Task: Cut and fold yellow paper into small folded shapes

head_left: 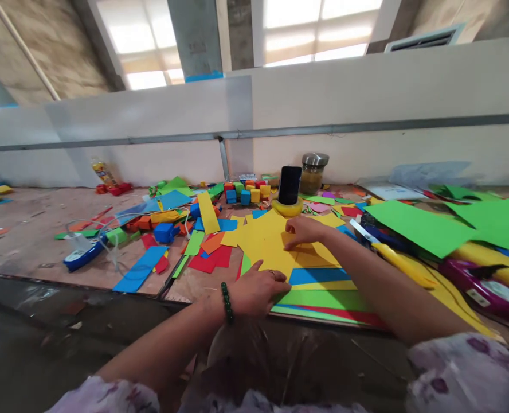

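A large star-shaped sheet of yellow paper (258, 238) lies on a stack of coloured sheets at the table's front edge. My left hand (258, 291), with a green bead bracelet (226, 302) at its wrist, rests on the star's lower edge, fingers outstretched. On the star's right side, the curled fingers of my right hand (306, 231) pinch a small flap of yellow paper (286, 239). Part of that flap is hidden by the fingers. Below, a blue strip (318, 276) and green paper (323, 298) stick out from the stack.
A phone (289, 184) leans upright in a roll of yellow tape (287, 207), beside a lidded jar (313, 173). Leftward lie paper cubes (246, 194), scraps and a blue power strip (85, 255). To the right are a yellow-handled knife (403, 264), green sheets (418, 225) and a purple device (482, 289).
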Demonstrator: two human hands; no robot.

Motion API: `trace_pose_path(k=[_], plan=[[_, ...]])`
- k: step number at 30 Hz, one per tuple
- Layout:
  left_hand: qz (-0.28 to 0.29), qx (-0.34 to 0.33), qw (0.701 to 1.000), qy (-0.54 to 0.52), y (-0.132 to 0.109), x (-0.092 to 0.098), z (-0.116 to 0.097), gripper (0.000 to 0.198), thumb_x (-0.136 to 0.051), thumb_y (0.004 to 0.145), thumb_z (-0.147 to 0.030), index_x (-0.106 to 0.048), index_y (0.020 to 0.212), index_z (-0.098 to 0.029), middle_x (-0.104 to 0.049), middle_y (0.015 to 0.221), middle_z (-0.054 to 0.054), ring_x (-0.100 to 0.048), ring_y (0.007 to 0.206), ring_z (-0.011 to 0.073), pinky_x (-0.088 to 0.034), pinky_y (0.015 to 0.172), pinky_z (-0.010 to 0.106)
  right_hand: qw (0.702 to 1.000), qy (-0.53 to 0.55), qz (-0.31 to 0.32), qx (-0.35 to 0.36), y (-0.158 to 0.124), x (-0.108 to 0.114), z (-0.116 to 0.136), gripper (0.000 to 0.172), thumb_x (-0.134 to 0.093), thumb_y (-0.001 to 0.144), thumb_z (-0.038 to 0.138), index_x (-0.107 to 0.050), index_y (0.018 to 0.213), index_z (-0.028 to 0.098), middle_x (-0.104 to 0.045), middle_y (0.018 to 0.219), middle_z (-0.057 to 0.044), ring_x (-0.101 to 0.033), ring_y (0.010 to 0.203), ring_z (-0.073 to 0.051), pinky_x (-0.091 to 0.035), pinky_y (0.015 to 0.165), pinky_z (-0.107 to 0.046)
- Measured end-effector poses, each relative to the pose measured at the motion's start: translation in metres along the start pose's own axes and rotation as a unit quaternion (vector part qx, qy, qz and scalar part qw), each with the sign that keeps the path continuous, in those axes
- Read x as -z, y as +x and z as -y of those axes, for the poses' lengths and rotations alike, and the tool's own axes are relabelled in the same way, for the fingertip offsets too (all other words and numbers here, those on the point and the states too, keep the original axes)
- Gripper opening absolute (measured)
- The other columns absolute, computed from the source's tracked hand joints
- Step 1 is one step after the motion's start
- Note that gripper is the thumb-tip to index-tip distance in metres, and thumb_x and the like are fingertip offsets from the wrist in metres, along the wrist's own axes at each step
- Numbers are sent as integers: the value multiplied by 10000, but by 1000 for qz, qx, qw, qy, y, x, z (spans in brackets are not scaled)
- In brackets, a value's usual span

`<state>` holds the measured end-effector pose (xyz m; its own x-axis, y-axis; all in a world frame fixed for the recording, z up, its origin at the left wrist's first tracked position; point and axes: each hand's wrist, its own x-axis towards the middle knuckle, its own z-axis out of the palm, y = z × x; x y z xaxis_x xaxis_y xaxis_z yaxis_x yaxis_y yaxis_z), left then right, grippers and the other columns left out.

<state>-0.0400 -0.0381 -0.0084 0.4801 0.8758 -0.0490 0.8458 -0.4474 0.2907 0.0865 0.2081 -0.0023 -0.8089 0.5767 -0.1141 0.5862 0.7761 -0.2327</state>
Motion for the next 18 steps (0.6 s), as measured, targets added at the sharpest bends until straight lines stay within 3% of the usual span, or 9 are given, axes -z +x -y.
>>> trace_pose_path(k=[4, 6, 8, 11, 12, 15, 18], plan=[[-19, -8, 999, -47, 7, 22, 26, 343, -538, 827, -173, -658, 1140, -243, -663, 1218, 62, -597, 1149, 233, -319, 1101, 527, 1000, 2, 23, 10, 4, 0, -6, 534, -766, 458, 657, -606, 679, 198, -589, 675, -9, -531, 672, -185, -332, 575, -277], [-102, 56, 990, -77, 16, 37, 47, 378, -578, 808, -170, -654, 1178, -179, -651, 1234, 112, -599, 1140, 254, -394, 1054, 445, 999, 18, 31, 16, 1, 4, -10, 505, -775, 445, 629, -528, 560, 204, -497, 572, 27, -470, 604, -154, -290, 544, -270], [-214, 141, 956, -143, 29, 51, 70, 503, -671, 763, -225, -605, 1255, -143, -600, 1306, 149, -527, 1237, 296, -359, 1080, 446, 998, 50, 34, 25, -4, 8, -13, 496, -774, 449, 608, -504, 544, 203, -458, 557, 44, -427, 582, -135, -265, 531, -265], [-257, 176, 928, -204, 49, 59, 98, 728, -741, 727, -400, -492, 1370, -165, -528, 1388, 163, -494, 1272, 318, -390, 1046, 447, 992, 115, 36, 41, -18, 18, -15, 481, -715, 526, 632, -520, 578, 196, -432, 562, 53, -387, 567, -113, -257, 524, -258], [-276, 190, 902, -272, 54, 58, 104, 791, -755, 709, -438, -464, 1392, -165, -533, 1377, 168, -497, 1267, 320, -399, 1033, 440, 989, 136, 35, 45, -22, 22, -15, 488, -686, 555, 650, -519, 586, 193, -419, 560, 55, -376, 560, -107, -258, 523, -256], [-286, 187, 814, -469, 59, 52, 113, 885, -753, 702, -489, -392, 1437, -153, -572, 1323, 171, -508, 1256, 299, -407, 1014, 417, 978, 197, 29, 54, -35, 35, -15, 517, -644, 595, 689, -515, 612, 188, -419, 575, 52, -373, 555, -99, -276, 524, -253], [-236, 144, 787, -552, 52, 48, 110, 794, -768, 667, -516, -532, 1330, -148, -637, 1239, 144, -564, 1189, 294, -441, 968, 408, 950, 307, 37, 53, -44, 44, -15, 491, -725, 575, 632, -546, 628, 177, -469, 589, 40, -405, 559, -100, -295, 523, -252]])
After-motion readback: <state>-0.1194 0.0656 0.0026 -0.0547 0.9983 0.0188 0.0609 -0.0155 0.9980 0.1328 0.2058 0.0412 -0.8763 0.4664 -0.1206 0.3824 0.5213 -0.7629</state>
